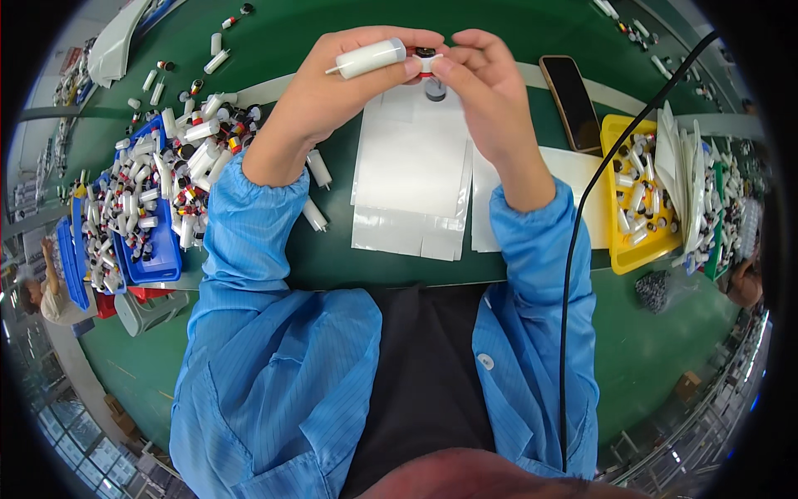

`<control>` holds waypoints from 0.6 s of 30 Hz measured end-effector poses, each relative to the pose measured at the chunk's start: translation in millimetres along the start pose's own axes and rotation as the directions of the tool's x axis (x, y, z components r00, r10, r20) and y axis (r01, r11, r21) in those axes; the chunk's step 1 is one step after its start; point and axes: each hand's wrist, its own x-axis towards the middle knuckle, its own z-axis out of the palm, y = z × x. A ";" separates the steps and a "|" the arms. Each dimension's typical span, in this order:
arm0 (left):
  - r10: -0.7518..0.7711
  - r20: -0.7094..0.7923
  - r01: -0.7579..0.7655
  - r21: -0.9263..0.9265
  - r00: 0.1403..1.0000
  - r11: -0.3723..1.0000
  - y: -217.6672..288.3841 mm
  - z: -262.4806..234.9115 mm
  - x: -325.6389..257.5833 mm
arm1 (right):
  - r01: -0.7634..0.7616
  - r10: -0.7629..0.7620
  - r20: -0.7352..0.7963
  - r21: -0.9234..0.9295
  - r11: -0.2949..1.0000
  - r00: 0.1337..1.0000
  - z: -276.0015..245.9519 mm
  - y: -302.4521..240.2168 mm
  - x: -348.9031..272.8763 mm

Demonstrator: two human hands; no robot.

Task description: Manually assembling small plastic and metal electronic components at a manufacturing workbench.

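Though half-hidden, seemingly red-edged white part (pixel 427 64).

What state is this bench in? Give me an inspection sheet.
Surface: green tabletop, flat white rectangular sheets.
Job's things: thin-tipped white plastic cylinder; small black-topped, red-ringed part.
Clutter: dark-screened phone; white cylinders heaped at blue plastic tray; yellow plastic tray of white pieces.
Grip: left hand holds the cylinder; it and right hand pinch the small part.
Cables: black cable crosses view's right side.
Surroundings: grey stool, green floor.
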 end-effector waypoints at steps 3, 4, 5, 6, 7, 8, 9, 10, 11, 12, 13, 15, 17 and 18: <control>0.004 -0.010 -0.004 0.000 1.000 1.000 -3.9 1.1 2.3 | -0.223 0.207 0.095 0.209 0.952 0.974 -11.1 10.1 -0.3; 0.013 -0.026 -0.012 0.011 1.000 1.000 -6.6 1.3 2.7 | -0.249 0.227 0.121 0.220 0.943 0.966 -12.8 13.2 0.5; 0.002 -0.030 -0.003 -0.055 1.000 0.998 -9.1 2.3 3.2 | -0.256 0.233 0.119 0.238 0.937 0.965 -13.4 13.8 -0.4; -0.010 -0.034 0.006 -0.120 0.999 0.993 -11.6 3.8 3.8 | -0.263 0.240 0.118 0.256 0.930 0.964 -11.6 13.0 -2.7; -0.027 -0.034 0.020 -0.187 0.999 0.982 -13.4 5.7 3.3 | -0.273 0.251 0.113 0.276 0.922 0.961 -10.0 13.2 -5.7; -0.056 -0.031 0.047 -0.249 0.998 0.967 -13.4 7.4 3.2 | -0.266 0.241 0.117 0.294 0.918 0.963 -8.8 13.5 -6.6; -0.085 -0.025 0.073 -0.310 0.996 0.948 -13.2 9.3 3.1 | -0.258 0.231 0.121 0.311 0.915 0.965 -7.6 13.3 -7.2; -0.114 -0.020 0.099 -0.369 0.993 0.924 -13.2 10.8 2.5 | -0.252 0.222 0.126 0.329 0.910 0.967 -6.7 13.0 -7.9; -0.125 0.002 0.116 -0.394 0.992 0.912 -14.7 11.2 2.1 | -0.254 0.222 0.131 0.333 0.908 0.966 -6.5 12.8 -8.4; -0.136 0.025 0.134 -0.418 0.990 0.898 -17.1 11.3 1.7 | -0.255 0.222 0.135 0.338 0.906 0.966 -6.6 12.6 -8.7; -0.146 0.046 0.151 -0.441 0.988 0.884 -18.8 11.5 1.4 | -0.257 0.222 0.140 0.342 0.904 0.965 -6.4 12.4 -8.5; -0.144 0.075 0.162 -0.521 0.987 0.838 -19.9 13.7 1.8 | -0.226 0.218 0.058 0.195 0.954 0.974 -2.0 9.5 -10.5; -0.148 0.063 0.158 -0.556 0.987 0.816 -17.9 15.8 2.8 | -0.203 0.202 0.014 0.053 0.978 0.979 0.3 8.4 -10.3; -0.155 0.040 0.151 -0.556 0.987 0.818 -16.8 18.5 3.6 | -0.195 0.195 0.006 -0.016 0.981 0.981 -0.7 7.8 -10.0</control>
